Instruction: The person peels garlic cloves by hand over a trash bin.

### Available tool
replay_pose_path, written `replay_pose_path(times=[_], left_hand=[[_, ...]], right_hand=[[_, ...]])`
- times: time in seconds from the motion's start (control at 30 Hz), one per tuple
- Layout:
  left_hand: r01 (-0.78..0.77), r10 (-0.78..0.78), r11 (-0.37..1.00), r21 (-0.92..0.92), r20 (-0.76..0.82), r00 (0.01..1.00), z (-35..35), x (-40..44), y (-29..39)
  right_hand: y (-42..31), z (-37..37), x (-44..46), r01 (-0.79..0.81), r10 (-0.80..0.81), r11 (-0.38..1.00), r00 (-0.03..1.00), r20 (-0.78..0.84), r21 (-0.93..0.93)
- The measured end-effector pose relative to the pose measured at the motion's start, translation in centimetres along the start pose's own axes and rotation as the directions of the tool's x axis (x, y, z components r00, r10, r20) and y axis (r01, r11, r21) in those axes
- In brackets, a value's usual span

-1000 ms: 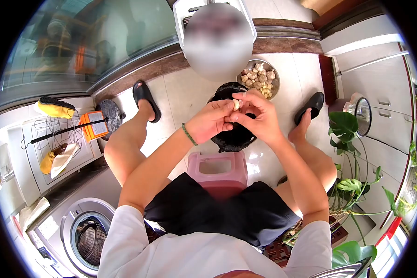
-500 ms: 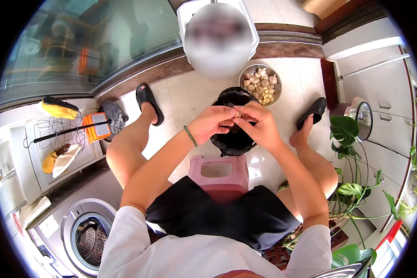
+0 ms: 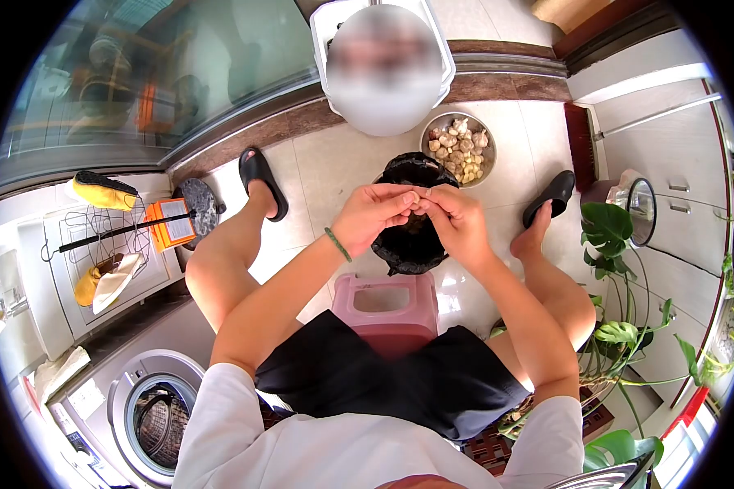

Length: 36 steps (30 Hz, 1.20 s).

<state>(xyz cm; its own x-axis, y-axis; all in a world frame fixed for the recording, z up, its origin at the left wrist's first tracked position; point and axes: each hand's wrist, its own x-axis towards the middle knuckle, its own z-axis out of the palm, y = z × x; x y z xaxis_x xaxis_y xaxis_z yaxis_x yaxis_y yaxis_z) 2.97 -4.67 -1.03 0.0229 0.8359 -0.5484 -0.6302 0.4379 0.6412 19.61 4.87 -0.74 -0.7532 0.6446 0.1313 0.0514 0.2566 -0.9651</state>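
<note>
My left hand (image 3: 377, 217), with a green bead bracelet at its wrist, is pinched closed on a small pale garlic clove (image 3: 418, 194), mostly hidden by the fingertips. My right hand (image 3: 457, 218) meets it from the other side, thumb and forefinger closed on the same clove. Both hands are above a bin lined with a black bag (image 3: 412, 254). Behind the bin, a little to the right, a round metal bowl (image 3: 488, 174) holds garlic bulbs (image 3: 462, 143) and several peeled cloves (image 3: 470, 171).
A pink stool (image 3: 386, 322) stands between my legs. Black slippers (image 3: 263, 183) are on my feet. To the left are a washing machine (image 3: 156, 407) and a wire rack (image 3: 114, 236); to the right, a leafy plant (image 3: 607, 226) and white cabinets (image 3: 669, 155). A white container (image 3: 324, 41) is at the top.
The clove, plainly visible between my fingers a second ago, is now mostly covered as my fingertips have come together. The view has shifted slightly, so the bowl and bin appear lower.
</note>
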Motion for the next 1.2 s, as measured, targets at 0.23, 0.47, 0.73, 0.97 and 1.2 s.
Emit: replay_pose_path(times=[0.23, 0.47, 0.73, 0.97, 1.2], left_hand=[[-0.1, 0.098, 0.992, -0.072, -0.033, 0.995, 0.9, -0.1, -1.2], [-0.14, 0.136, 0.989, -0.055, -0.069, 0.988, 1.7, -0.4, -0.4], [-0.165, 0.167, 0.986, 0.026, -0.105, 0.98, 1.2, -0.3, -0.4], [-0.147, 0.15, 0.988, 0.055, -0.064, 0.987, 1.6, -0.3, -0.3], [-0.107, 0.103, 0.984, 0.14, 0.034, 0.994, 1.1, -0.1, 0.7]], right_hand=[[-0.7, 1.1, -0.5, 0.01, -0.03, 0.994, 0.983, -0.183, -0.108], [0.0, 0.9, -0.5, -0.029, 0.037, 0.999, 0.973, -0.226, 0.042], [0.4, 1.0, -0.8, -0.005, 0.077, 0.969, 0.957, -0.28, 0.248], [0.5, 0.6, -0.8, 0.027, -0.029, 1.0, 0.972, -0.232, -0.013], [0.0, 0.1, -0.4, 0.084, -0.116, 0.981, 0.977, -0.18, -0.173]])
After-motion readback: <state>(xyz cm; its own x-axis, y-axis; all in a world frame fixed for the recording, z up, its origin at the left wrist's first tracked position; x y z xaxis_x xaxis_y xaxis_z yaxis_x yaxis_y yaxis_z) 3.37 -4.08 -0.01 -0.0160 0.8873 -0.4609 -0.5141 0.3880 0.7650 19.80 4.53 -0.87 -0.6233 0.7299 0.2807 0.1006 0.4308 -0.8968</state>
